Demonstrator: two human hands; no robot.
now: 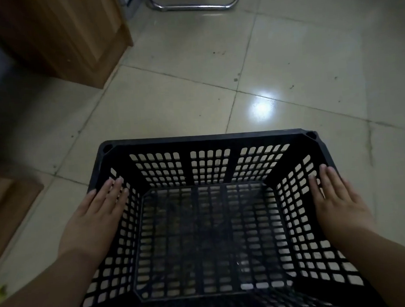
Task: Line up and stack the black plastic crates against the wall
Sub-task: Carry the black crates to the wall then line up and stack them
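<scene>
One black plastic crate [207,138] with lattice walls and an empty lattice bottom fills the lower middle of the head view, its open top facing me. My left hand [98,215] lies on its left rim with the fingers stretched forward along the edge. My right hand [338,196] lies the same way on the right rim. Both hands press the crate between them, and it seems held just above the tiled floor. The thumbs are hidden from view. No other crate is in sight.
A wooden cabinet [68,38] stands at the upper left, its corner jutting toward the middle. A chrome tube chair base [196,6] rests at the top. Another wooden panel [6,205] sits at the left edge. Glossy beige floor tiles [286,63] stretch ahead.
</scene>
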